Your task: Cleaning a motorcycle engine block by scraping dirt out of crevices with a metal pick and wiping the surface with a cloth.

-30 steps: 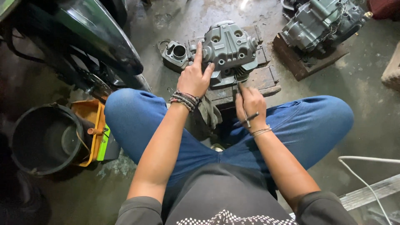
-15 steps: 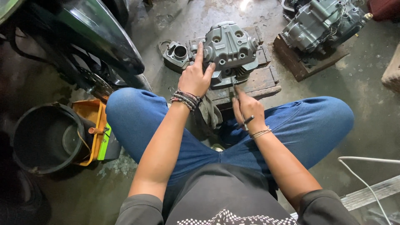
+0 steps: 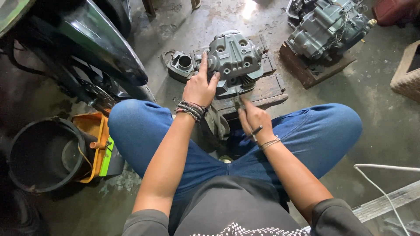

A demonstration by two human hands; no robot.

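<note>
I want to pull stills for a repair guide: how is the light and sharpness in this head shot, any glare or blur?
Head view: soft, dim daylight, with one bright glare patch on the wet concrete floor at top centre; the cylinder head and left hand are sharp; the right hand and its small tool are slightly motion-blurred; the bucket and motorcycle sit in deep shadow.

To your left stand a black bucket (image 3: 43, 155) and an orange tray (image 3: 97, 135); a grey engine block (image 3: 326, 26) sits far right.
</note>
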